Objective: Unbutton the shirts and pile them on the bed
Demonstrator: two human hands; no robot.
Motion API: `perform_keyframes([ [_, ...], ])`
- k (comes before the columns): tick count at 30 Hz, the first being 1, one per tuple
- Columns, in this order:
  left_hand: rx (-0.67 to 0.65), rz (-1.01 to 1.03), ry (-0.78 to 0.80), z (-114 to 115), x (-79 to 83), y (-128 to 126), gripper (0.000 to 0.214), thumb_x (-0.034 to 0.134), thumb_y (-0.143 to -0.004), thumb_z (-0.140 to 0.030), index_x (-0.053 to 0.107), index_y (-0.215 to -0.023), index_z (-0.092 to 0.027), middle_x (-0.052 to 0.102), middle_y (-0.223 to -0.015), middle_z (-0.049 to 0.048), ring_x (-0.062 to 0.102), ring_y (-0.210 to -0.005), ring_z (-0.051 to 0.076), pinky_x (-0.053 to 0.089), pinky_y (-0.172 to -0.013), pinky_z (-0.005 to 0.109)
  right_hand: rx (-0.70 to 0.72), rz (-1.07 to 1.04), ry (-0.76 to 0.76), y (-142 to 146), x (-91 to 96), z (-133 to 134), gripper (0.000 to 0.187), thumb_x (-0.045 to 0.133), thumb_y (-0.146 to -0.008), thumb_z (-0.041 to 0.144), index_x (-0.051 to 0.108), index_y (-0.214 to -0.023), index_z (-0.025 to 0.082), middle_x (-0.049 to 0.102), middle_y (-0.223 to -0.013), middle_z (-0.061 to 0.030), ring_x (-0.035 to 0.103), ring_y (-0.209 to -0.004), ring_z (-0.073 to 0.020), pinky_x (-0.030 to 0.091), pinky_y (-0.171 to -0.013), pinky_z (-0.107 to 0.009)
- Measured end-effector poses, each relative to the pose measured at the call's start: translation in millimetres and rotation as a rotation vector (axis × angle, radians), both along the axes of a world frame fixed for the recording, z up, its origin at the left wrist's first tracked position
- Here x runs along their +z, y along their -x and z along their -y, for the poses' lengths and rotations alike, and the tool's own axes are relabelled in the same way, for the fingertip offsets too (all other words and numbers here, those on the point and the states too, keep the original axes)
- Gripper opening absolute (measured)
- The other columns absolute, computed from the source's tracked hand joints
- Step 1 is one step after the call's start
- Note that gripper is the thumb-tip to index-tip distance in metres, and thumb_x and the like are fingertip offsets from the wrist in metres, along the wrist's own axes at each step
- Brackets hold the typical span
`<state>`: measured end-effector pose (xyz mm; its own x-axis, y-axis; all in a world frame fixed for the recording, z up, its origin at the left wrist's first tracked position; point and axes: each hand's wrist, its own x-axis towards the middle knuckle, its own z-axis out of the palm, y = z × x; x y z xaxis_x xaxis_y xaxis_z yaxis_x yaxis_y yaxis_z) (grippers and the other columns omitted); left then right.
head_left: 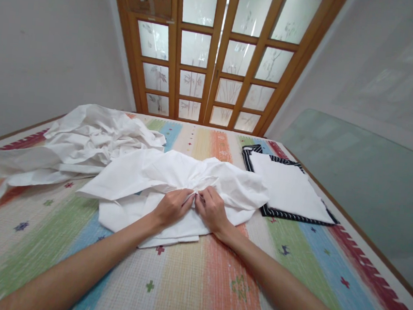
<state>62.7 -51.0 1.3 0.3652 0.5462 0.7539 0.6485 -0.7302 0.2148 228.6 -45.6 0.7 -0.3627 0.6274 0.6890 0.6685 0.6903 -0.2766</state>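
Observation:
A white shirt, loosely bunched, lies across the middle of the striped cover. My left hand is closed, pinching the shirt's cloth near its centre. Right beside it, my right hand pinches the same spot, the fingertips of both hands almost touching. Whatever small part sits between the fingertips is too small to make out. Creases fan out from the pinched spot. One loose flap of the shirt reaches left, and its lower layers spread flat under my wrists.
Behind the shirt on the left lies a crumpled heap of white cloth. On the right, a flat white piece rests on a folded black-and-white striped cloth. A patterned cover spans the surface. Beyond stand wood-framed glass doors.

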Motion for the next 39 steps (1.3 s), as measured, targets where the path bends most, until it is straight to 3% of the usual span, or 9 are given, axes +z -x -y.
perform_keyframes([
  [10,-0.042,0.050,0.012,0.7,-0.3,0.3,0.017,0.048,-0.093,-0.022,0.063,-0.096,-0.014,0.072,-0.079,0.0079,0.070,-0.069,0.018,0.055,-0.066,0.027,0.008,-0.083,-0.027,-1.8,-0.7,-0.4,0.016,0.046,-0.090,0.016,0.050,-0.075,0.022,0.051,-0.070,-0.0023,0.049,-0.068,-0.0182,0.040,-0.063,-0.031],
  [17,0.072,0.087,0.033,2.1,2.4,0.9,0.015,0.047,-0.094,-0.024,0.060,-0.093,-0.016,0.069,-0.074,0.0046,0.067,-0.062,0.016,0.052,-0.060,0.025,-0.053,-0.085,-0.044,-2.6,-0.1,-2.9,0.018,0.048,-0.086,0.014,0.043,-0.071,0.023,0.048,-0.067,-0.0014,0.047,-0.066,-0.0181,0.038,-0.062,-0.030],
  [24,0.116,0.050,-0.039,-6.3,9.3,9.5,0.016,0.047,-0.093,-0.025,0.059,-0.092,-0.015,0.068,-0.070,0.0048,0.065,-0.057,0.015,0.048,-0.055,0.024,-0.031,-0.102,-0.047,-18.2,23.3,-11.6,0.024,0.055,-0.083,0.028,0.037,-0.068,0.025,0.043,-0.067,-0.0006,0.045,-0.065,-0.0182,0.040,-0.061,-0.031],
  [28,0.009,-0.123,-0.163,-17.8,33.7,28.5,0.018,0.053,-0.090,-0.032,0.060,-0.083,-0.017,0.065,-0.066,0.0033,0.062,-0.058,0.014,0.046,-0.056,0.024,-0.039,-0.028,-0.073,-35.2,44.5,-17.8,0.022,0.063,-0.078,0.026,0.042,-0.071,0.024,0.045,-0.075,-0.0030,0.047,-0.074,-0.0206,0.044,-0.066,-0.034],
  [32,-0.034,-0.281,-0.235,-26.6,75.4,44.4,0.033,0.061,-0.084,-0.048,0.054,-0.067,-0.021,0.052,-0.055,-0.0012,0.052,-0.052,0.012,0.040,-0.053,0.025,-0.065,0.076,-0.149,-56.7,73.7,-25.4,0.018,0.054,-0.075,0.007,0.045,-0.076,0.023,0.046,-0.082,-0.0058,0.049,-0.083,-0.0235,0.047,-0.072,-0.037],
  [36,0.104,-0.336,-0.270,-32.6,119.8,49.6,0.035,0.052,-0.091,-0.041,0.049,-0.063,-0.021,0.048,-0.056,-0.0002,0.051,-0.056,0.015,0.038,-0.059,0.028,-0.175,0.038,-0.288,-71.9,116.1,-40.0,0.023,0.047,-0.078,0.004,0.053,-0.089,0.022,0.050,-0.094,-0.0095,0.051,-0.095,-0.0266,0.048,-0.082,-0.046],
  [39,0.327,-0.287,-0.339,-37.3,143.5,51.4,0.038,0.047,-0.092,-0.046,0.050,-0.064,-0.020,0.051,-0.059,0.0026,0.054,-0.062,0.018,0.038,-0.063,0.030,-0.222,0.010,-0.334,-68.7,135.4,-42.0,0.043,0.046,-0.080,0.006,0.051,-0.119,0.023,0.047,-0.125,-0.0137,0.040,-0.123,-0.0331,0.043,-0.093,-0.057],
])
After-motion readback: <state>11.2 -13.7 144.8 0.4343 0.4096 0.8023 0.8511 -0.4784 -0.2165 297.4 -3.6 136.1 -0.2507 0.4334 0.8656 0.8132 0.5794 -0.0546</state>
